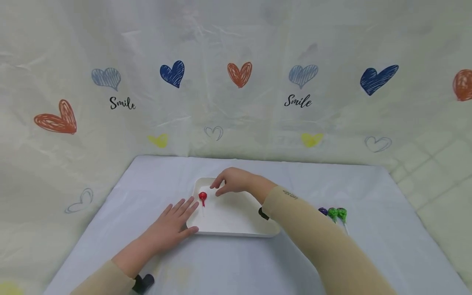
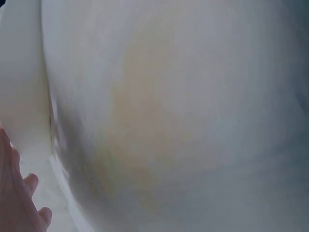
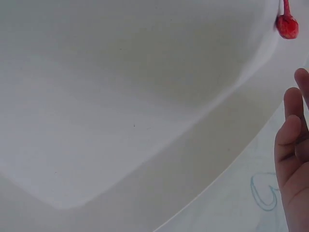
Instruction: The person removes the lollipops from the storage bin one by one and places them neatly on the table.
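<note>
A red-wrapped lollipop lies near the left end of a shallow white tray, its stick pointing toward the person. My right hand hovers above the tray's far side, fingers loosely bent downward with nothing between them. In the right wrist view its fingers show at the right edge, apart from the red lollipop. With fingers spread, my left hand rests at the tray's left rim. Only part of that hand enters the left wrist view.
To the right of the tray, partly behind the right sleeve, lie a purple lollipop and two green lollipops. A white cloth covers the table. Behind it hangs a pale backdrop printed with hearts.
</note>
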Demonstrator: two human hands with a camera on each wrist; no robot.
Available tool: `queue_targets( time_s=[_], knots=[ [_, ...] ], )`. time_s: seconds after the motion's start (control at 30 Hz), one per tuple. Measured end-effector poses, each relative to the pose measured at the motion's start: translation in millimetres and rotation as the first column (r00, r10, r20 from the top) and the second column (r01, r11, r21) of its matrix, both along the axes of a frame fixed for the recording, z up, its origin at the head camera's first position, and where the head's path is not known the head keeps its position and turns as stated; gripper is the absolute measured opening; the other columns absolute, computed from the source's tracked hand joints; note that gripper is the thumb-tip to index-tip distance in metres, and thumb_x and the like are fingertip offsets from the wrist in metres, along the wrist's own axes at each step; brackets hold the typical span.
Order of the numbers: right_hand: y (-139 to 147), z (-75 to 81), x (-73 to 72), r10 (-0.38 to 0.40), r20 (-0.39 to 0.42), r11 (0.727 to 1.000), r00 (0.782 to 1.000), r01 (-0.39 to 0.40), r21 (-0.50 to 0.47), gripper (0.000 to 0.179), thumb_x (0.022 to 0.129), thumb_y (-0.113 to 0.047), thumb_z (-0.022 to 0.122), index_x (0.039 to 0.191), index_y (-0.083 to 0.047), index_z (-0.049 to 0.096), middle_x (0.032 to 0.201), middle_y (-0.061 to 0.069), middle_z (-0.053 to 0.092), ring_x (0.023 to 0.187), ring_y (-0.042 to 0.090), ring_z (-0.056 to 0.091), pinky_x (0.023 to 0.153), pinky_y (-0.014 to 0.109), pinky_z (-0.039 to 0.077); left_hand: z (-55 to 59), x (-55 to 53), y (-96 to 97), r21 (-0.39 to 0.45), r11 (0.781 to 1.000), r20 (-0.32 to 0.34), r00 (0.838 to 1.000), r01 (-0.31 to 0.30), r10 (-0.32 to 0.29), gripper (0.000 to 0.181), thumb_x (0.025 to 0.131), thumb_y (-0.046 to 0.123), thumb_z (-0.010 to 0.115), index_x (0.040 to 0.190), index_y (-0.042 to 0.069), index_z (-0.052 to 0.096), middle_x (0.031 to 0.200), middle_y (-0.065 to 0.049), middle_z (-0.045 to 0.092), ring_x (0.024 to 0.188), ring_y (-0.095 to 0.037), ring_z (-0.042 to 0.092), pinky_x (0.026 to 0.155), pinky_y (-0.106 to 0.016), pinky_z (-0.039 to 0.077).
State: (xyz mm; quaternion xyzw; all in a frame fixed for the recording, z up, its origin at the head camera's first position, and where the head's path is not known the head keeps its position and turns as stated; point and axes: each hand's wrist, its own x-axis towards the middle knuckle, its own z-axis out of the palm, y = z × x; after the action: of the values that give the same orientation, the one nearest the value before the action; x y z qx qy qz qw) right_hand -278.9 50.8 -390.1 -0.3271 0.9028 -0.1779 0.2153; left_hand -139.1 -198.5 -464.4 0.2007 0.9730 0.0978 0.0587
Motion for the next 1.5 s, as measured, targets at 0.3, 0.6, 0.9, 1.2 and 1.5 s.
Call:
queue_targets(
  time_s=[0.3, 0.6, 0.9, 1.2, 1.5],
  knots=[
    [-25.9, -14.0, -2.6, 0.005, -0.037, 0.999, 0.999, -0.003, 0.054, 0.033, 0.088, -0.034, 0.077, 0.121, -0.033, 0.073, 0.108, -0.013, 0.068, 0.107, 0.009, 0.058, 0.095, 0.030, 0.050, 3.2, 0.7, 0.8, -0.007, 1.000, 0.017, 1.000, 0.010, -0.010, 0.083, 0.094, 0.066, 0.048, 0.160, 0.025, 0.019, 0.166, 0.002, 0.013, 0.151, -0.031, 0.013, 0.118, -0.060, 0.012],
    [-46.4, -18.9, -0.2, 0.030, -0.069, 0.995, 0.997, -0.024, 0.095, 0.031, 0.091, -0.032, 0.074, 0.121, -0.034, 0.072, 0.112, -0.014, 0.068, 0.114, 0.011, 0.057, 0.104, 0.034, 0.045, 8.0, 3.4, 1.7, 0.030, 0.999, -0.019, 0.999, 0.035, -0.034, 0.082, 0.095, 0.064, 0.049, 0.159, 0.021, 0.023, 0.166, -0.001, 0.017, 0.150, -0.033, 0.017, 0.117, -0.061, 0.015],
    [-57.0, -26.8, -4.1, 0.096, -0.068, 0.989, 0.993, -0.088, 0.118, 0.028, 0.095, -0.025, 0.069, 0.121, -0.032, 0.073, 0.109, -0.016, 0.068, 0.110, 0.009, 0.058, 0.105, 0.029, 0.043, 0.6, 0.1, -1.3, 0.028, 0.999, -0.041, 0.998, 0.040, -0.039, 0.082, 0.095, 0.070, 0.042, 0.160, 0.024, 0.020, 0.166, 0.003, 0.014, 0.151, -0.030, 0.016, 0.118, -0.058, 0.015],
    [-57.9, -25.2, -3.8, 0.112, -0.037, 0.988, 0.993, -0.108, 0.108, 0.020, 0.093, -0.018, 0.071, 0.110, -0.025, 0.077, 0.097, -0.013, 0.068, 0.095, 0.009, 0.058, 0.098, 0.027, 0.048, 1.7, -1.9, -1.1, 0.008, 1.000, 0.000, 1.000, 0.018, -0.018, 0.084, 0.094, 0.069, 0.044, 0.160, 0.026, 0.017, 0.166, 0.006, 0.010, 0.152, -0.028, 0.012, 0.119, -0.057, 0.012],
    [-47.6, -27.3, -2.0, 0.097, -0.029, 0.991, 0.995, -0.094, 0.096, 0.020, 0.092, -0.020, 0.073, 0.109, -0.028, 0.079, 0.093, -0.017, 0.069, 0.093, 0.008, 0.058, 0.095, 0.026, 0.048, 0.4, -1.2, -1.3, 0.007, 1.000, 0.005, 1.000, 0.019, -0.019, 0.084, 0.094, 0.071, 0.042, 0.160, 0.025, 0.018, 0.166, 0.005, 0.011, 0.152, -0.028, 0.013, 0.119, -0.057, 0.013]
  ],
)
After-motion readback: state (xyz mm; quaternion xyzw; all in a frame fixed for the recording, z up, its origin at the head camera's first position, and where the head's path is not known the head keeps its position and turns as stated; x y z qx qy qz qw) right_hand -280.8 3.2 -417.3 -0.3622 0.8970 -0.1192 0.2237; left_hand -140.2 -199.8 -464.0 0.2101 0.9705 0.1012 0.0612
